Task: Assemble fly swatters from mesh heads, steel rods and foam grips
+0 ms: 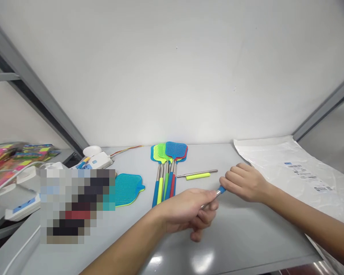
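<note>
My left hand [193, 210] is closed around the metal shaft of a fly swatter handle [218, 191], thumb on top. My right hand [243, 182] is wrapped around the handle's blue grip, most of which its fingers hide. Behind my left hand lies a fanned pile of fly swatters [176, 149] with blue, green, yellow and red parts. Right of that pile, a bare metal rod [202, 173] lies beside a yellow-green grip sleeve [198, 176]. Loose swatter heads [129, 189], teal on top with yellow-green beneath, are stacked to the left.
White power strips [99, 162] and cables occupy the left side, near a blurred-out patch. Colourful packaged goods [25, 156] lie farther left. A white plastic mailing bag [278, 172] covers the right side. Grey metal posts [40, 84] and a pale back wall [174, 76] enclose the grey shelf.
</note>
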A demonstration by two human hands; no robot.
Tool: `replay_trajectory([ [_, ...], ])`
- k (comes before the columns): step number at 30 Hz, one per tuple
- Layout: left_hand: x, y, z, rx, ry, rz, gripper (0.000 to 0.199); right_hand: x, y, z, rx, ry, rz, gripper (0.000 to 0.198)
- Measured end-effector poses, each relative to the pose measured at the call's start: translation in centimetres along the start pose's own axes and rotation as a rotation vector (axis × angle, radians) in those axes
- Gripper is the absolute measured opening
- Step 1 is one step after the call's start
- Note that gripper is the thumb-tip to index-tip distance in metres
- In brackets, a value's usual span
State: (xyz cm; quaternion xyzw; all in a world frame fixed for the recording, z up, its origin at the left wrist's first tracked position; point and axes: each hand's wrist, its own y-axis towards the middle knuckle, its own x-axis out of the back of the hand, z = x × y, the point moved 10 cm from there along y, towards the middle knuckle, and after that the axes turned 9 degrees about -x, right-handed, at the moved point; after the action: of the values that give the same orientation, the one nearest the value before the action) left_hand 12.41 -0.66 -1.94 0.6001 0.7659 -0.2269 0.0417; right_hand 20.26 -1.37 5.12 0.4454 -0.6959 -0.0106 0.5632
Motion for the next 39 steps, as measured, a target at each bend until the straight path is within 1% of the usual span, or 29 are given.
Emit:
replay_trajectory([
  [2, 1.9, -0.4, -1.7, -0.093, 0.496, -0.22, 0.036, -0.3, 0.2, 1.0, -0.023, 0.004, 0.136, 0.022],
  [3, 2.4, -0.7, -2.7, -0.13, 0.772, -0.328, 0.033, -0.3, 0.3, 1.3, -0.055, 0.018, 0.2, 0.028],
  [4, 2.2, -1.0, -3.7, -0.163, 1.031, -0.405, 0.027, -0.4, 0.4, 1.3, -0.105, 0.042, 0.268, 0.034],
  [5, 1.6, -1.0, -4.4, -0.187, 1.252, -0.449, 0.021, -0.4, 0.4, 1.1, -0.17, 0.081, 0.339, 0.037],
  [6, 0.8, -0.9, -4.6, -0.201, 1.428, -0.464, 0.017, -0.5, 0.3, 0.6, -0.248, 0.141, 0.417, 0.039],
  [7, 0.1, -0.7, -4.6, -0.211, 1.563, -0.458, 0.017, -0.7, 0.1, 0.1, -0.329, 0.226, 0.506, 0.038],
  [9, -1.0, -0.3, -4.6, -0.254, 1.746, -0.442, 0.022, -1.4, -0.4, -0.5, -0.453, 0.469, 0.693, 0.035],
  [10, -1.2, -0.2, -4.5, -0.274, 1.802, -0.433, 0.023, -1.7, -0.6, -0.4, -0.475, 0.609, 0.778, 0.033],
  [12, -1.3, 0.0, -4.5, -0.303, 1.84, -0.39, 0.022, -1.8, -0.6, 0.3, -0.454, 0.827, 0.889, 0.031],
  [13, -1.1, 0.0, -4.4, -0.307, 1.825, -0.362, 0.021, -1.8, -0.4, 0.5, -0.434, 0.875, 0.904, 0.03],
  [15, -0.5, -0.2, -4.6, -0.289, 1.758, -0.339, 0.017, -2.0, 0.0, 0.7, -0.417, 0.857, 0.873, 0.029],
  [17, 0.2, -0.8, -5.1, -0.267, 1.671, -0.354, 0.014, -2.2, 0.3, 0.4, -0.424, 0.761, 0.801, 0.027],
  [19, 1.4, -1.8, -5.7, -0.23, 1.589, -0.391, 0.018, -2.3, -0.1, -0.5, -0.423, 0.641, 0.736, 0.022],
  [21, 3.2, -3.4, -6.2, -0.17, 1.486, -0.424, 0.024, -2.2, -1.3, -2.5, -0.433, 0.48, 0.655, 0.017],
  [22, 4.3, -4.3, -6.3, -0.13, 1.412, -0.431, 0.028, -1.9, -1.9, -4.0, -0.45, 0.385, 0.586, 0.017],
  [23, 5.3, -5.3, -6.6, -0.129, 1.321, -0.445, 0.034, -1.5, -2.7, -5.6, -0.484, 0.286, 0.519, 0.016],
  [25, 7.2, -7.2, -7.4, -0.15, 1.142, -0.514, 0.043, -1.4, -4.4, -8.2, -0.585, 0.154, 0.475, 0.015],
  [26, 7.9, -7.9, -7.9, -0.176, 1.105, -0.547, 0.044, -1.3, -4.7, -8.5, -0.589, 0.126, 0.441, 0.014],
  [28, 8.5, -8.7, -9.0, -0.248, 1.093, -0.617, 0.043, -1.6, -4.4, -7.0, -0.505, 0.106, 0.431, 0.016],
  [30, 8.3, -8.7, -9.6, -0.302, 1.151, -0.671, 0.041, -2.4, -3.4, -4.4, -0.405, 0.1, 0.451, 0.021],
  [32, 8.2, -8.4, -9.5, -0.309, 1.227, -0.727, 0.038, -3.5, -2.4, -2.5, -0.387, 0.102, 0.478, 0.028],
  [35, 8.6, -8.4, -9.1, -0.31, 1.338, -0.846, 0.035, -5.2, -1.5, -1.4, -0.448, 0.127, 0.534, 0.042],
  [36, 8.7, -8.5, -8.9, -0.315, 1.382, -0.88, 0.033, -5.7, -1.3, -1.4, -0.479, 0.14, 0.55, 0.043],
  [37, 8.9, -8.6, -8.8, -0.318, 1.438, -0.91, 0.031, -6.0, -1.2, -1.4, -0.517, 0.163, 0.56, 0.04],
  [39, 9.0, -8.8, -8.7, -0.307, 1.568, -0.96, 0.026, -6.4, -1.0, -1.2, -0.601, 0.26, 0.556, 0.029],
])
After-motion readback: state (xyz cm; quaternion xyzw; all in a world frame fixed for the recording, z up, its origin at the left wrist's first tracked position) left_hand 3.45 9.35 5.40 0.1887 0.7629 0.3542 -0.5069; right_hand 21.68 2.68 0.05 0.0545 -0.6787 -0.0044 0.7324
